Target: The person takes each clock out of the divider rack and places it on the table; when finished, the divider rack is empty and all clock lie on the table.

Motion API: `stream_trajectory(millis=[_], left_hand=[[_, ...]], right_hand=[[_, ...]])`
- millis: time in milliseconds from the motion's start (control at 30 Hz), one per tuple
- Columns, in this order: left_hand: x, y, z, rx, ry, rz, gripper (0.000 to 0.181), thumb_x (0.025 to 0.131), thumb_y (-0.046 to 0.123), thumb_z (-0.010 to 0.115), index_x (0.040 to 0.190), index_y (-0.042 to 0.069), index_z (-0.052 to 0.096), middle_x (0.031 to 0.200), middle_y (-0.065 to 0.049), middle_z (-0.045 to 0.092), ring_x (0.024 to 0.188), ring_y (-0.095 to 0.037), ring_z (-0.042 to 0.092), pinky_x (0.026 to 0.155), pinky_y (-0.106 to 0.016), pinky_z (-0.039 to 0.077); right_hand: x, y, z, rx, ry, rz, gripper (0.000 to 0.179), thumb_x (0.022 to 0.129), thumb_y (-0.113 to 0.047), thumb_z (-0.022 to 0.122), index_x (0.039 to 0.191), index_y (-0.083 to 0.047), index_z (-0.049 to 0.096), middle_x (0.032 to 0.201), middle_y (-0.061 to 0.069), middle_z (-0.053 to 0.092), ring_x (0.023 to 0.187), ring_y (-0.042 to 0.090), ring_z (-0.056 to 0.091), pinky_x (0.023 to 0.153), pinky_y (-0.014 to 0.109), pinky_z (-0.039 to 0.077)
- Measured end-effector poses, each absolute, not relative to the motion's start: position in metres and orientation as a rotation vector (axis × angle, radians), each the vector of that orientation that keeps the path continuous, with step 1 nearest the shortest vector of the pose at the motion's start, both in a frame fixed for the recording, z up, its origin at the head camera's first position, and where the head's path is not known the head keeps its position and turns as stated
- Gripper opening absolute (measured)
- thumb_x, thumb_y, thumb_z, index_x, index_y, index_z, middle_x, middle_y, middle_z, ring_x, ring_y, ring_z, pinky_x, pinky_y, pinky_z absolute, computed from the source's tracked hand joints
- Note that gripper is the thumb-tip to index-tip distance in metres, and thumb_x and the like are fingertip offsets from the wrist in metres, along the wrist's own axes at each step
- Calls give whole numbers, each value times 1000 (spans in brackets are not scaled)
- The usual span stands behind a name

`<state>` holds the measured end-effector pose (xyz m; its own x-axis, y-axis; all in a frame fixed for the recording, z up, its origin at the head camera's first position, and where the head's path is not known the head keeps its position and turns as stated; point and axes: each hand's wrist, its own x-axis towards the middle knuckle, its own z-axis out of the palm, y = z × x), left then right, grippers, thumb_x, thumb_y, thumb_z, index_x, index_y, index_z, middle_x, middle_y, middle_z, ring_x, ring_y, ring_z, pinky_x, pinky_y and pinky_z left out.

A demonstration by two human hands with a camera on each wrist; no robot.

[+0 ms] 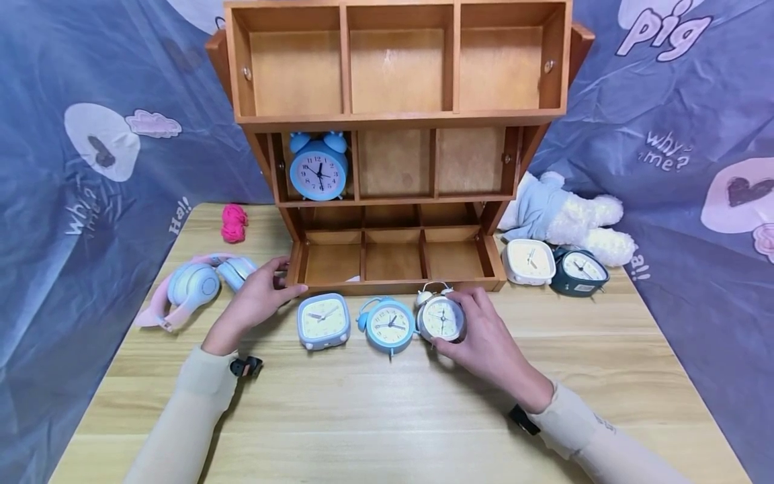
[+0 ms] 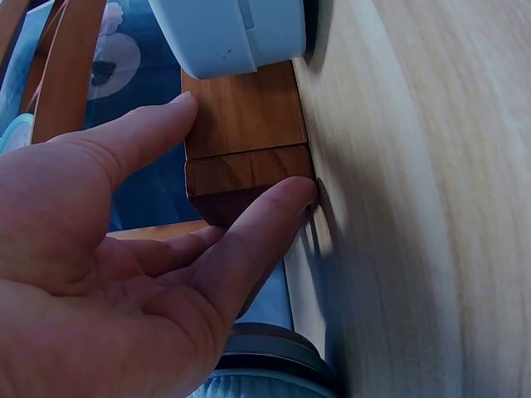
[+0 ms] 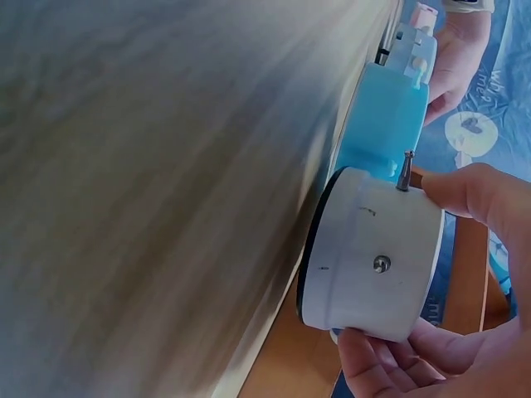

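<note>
My right hand (image 1: 486, 339) grips a white twin-bell alarm clock (image 1: 440, 317) by its round rim, thumb and fingers on opposite sides. In the right wrist view the white side of its case and a small metal leg show. My left hand (image 1: 260, 299) holds the lower left corner of a brown wooden shelf (image 1: 399, 288), the thumb at its front edge and the fingers round the end. Between the hands stand a blue twin-bell clock (image 1: 390, 325) and a squarish blue-grey clock (image 1: 324, 320). Another blue twin-bell clock (image 1: 318, 171) sits in the middle tier's left compartment.
Right of the shelf are a white square clock (image 1: 529, 262), a dark green clock (image 1: 579, 271) and a white plush toy (image 1: 565, 212) in blue clothing. Pink-and-blue headphones (image 1: 193, 286) lie on the left, near a bright pink bundle (image 1: 234, 223). Patterned blue cloth (image 1: 54, 222) surrounds the table.
</note>
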<state>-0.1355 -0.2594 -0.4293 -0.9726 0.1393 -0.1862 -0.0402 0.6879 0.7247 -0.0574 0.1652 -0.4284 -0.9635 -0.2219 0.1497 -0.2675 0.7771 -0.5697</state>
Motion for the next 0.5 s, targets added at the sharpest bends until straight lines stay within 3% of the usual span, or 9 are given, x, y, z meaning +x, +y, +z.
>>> stream_trajectory(millis=[500], left_hand=[[-135,-258,-428,76,2677,1141,82,109,31,76,171,-4,36,160,-31,59,137,-45,68,106,-53,61]], right_hand=[[-58,166,-429,416,-2925,977,77,77,-26,101,143,-2,69,130,12,61,117,29,66,102,53,59]])
